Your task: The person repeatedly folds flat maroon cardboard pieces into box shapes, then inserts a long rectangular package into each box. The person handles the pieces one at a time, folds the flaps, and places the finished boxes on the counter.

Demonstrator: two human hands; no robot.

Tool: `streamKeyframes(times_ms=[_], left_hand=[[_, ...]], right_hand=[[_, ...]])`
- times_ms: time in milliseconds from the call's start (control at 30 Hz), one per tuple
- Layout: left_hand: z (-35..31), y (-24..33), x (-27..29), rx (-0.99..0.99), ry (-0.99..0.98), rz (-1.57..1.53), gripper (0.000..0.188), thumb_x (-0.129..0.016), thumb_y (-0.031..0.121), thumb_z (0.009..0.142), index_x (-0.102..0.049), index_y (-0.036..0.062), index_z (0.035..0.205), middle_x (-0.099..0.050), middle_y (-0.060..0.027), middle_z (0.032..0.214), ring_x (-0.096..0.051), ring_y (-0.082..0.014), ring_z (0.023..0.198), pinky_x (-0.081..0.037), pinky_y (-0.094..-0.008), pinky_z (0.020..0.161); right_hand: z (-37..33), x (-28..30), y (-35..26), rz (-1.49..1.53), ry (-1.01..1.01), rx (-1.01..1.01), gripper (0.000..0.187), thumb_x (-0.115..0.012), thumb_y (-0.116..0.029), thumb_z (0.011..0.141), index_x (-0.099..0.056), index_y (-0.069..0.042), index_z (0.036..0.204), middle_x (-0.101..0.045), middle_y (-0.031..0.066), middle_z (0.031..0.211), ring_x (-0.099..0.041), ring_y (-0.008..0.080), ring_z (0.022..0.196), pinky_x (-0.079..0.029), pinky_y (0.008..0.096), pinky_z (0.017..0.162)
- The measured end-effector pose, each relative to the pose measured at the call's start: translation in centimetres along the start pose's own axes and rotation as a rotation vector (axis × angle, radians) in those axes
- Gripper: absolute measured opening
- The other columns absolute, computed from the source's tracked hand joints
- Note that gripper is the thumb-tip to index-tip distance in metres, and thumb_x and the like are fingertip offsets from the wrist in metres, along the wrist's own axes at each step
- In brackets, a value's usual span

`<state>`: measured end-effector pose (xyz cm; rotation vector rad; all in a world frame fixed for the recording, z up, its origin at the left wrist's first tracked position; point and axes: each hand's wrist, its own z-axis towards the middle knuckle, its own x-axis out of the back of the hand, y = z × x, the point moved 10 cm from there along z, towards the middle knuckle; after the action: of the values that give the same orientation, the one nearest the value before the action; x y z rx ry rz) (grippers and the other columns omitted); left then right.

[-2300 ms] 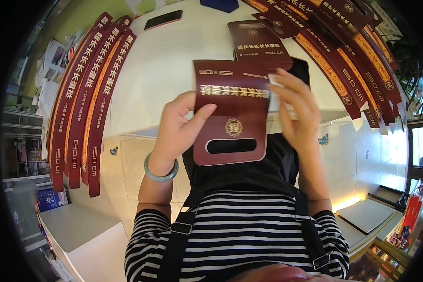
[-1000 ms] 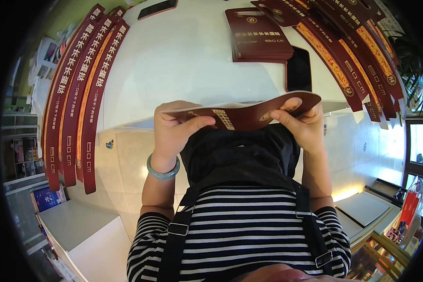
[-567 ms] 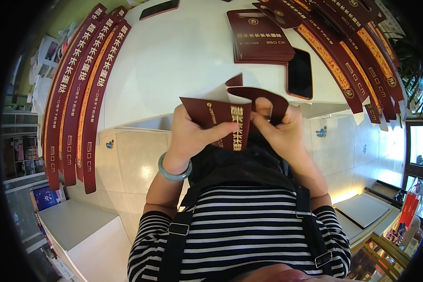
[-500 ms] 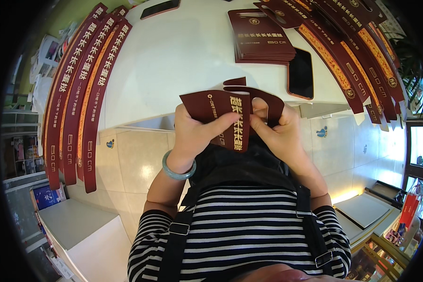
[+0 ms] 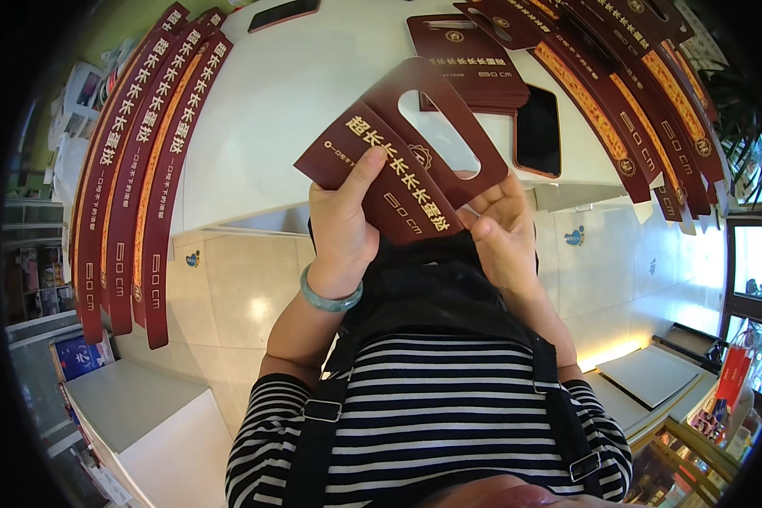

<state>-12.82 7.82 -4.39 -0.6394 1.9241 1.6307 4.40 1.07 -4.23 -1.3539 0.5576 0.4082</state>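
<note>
A maroon folded cardboard carrier (image 5: 381,182) with gold lettering is held tilted above the near edge of the table. At its top, a flap with a long oval handle cutout stands up. My left hand (image 5: 345,224) grips the carrier's left side, thumb across the printed face and fingers hidden behind. My right hand (image 5: 508,237) is at the lower right corner, its fingers apart and partly behind the handle flap. Those fingertips seem to touch the card's edge, without a clear grip. Beyond the carrier lies a stack of flat maroon carriers (image 5: 474,72), partly covered by it.
A black phone (image 5: 538,135) lies right of the stack, and another phone (image 5: 284,14) at the far edge. Long maroon strip cartons (image 5: 127,169) line the left side of the white table (image 5: 254,110). More long cartons (image 5: 618,93) are piled at the right.
The carrier has turned and risen away from me, and its handle flap now stands flat and unfolded. My right hand has loosened from the cutout and slid to the lower corner.
</note>
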Motion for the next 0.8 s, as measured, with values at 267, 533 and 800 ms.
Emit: streamKeyframes(times_ms=[267,533,800], left_hand=[[0.3,0.8,0.4,-0.051,-0.002,0.093,0.031,-0.078,0.003,0.086,-0.067,-0.0021,0.115,-0.073,-0.0089,0.107,-0.070,-0.0157,0.092,-0.057,-0.0303,0.083],[-2.0,2.6,-2.6,-0.374,-0.185,0.504,0.022,-0.083,0.007,0.083,-0.074,-0.0029,0.100,-0.077,-0.0074,0.091,-0.069,-0.0111,0.079,-0.056,-0.0262,0.073],[-2.3,2.7,-3.5,-0.464,-0.331,0.448,0.080,-0.072,-0.005,0.088,-0.024,-0.0014,0.152,-0.052,-0.0180,0.143,-0.060,-0.0196,0.121,-0.051,-0.0319,0.099]], right_hand=[[-0.2,0.4,-0.1,-0.399,0.091,0.123,0.051,-0.073,0.008,0.087,-0.041,-0.002,0.127,-0.068,0.0120,0.108,-0.070,0.0177,0.096,-0.060,0.0288,0.078],[2.0,-1.7,-0.9,-0.600,-0.172,-0.112,0.035,-0.088,-0.006,0.077,-0.068,0.003,0.105,-0.073,0.0063,0.096,-0.067,0.0101,0.081,-0.054,0.0255,0.077],[1.9,-0.7,-2.2,-0.438,0.072,-0.021,0.019,-0.077,0.002,0.086,-0.071,0.006,0.104,-0.075,0.0071,0.094,-0.069,0.0096,0.083,-0.056,0.0236,0.075]])
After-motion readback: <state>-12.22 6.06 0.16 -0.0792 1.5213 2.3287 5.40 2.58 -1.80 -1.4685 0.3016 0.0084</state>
